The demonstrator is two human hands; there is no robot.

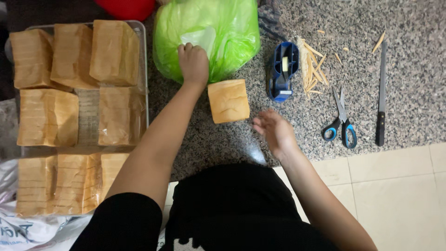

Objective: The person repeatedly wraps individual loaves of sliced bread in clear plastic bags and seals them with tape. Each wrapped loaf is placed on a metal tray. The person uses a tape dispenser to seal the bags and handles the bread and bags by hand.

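Gripping green bag (pixel 218 32), left hand (pixel 193 62)

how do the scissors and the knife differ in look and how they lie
The scissors have blue-and-black loop handles and lie with blades slightly parted, tips pointing away from the person. The knife is one long narrow blade with a straight dark handle, and reaches farther up the counter. It lies to the right of the scissors. Both rest flat on the speckled stone, handles toward the person, untouched by either hand.

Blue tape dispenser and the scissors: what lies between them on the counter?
In the head view, a loose pile of thin pale sticks lies on the speckled counter between the tape dispenser and the scissors; otherwise that stretch is bare.
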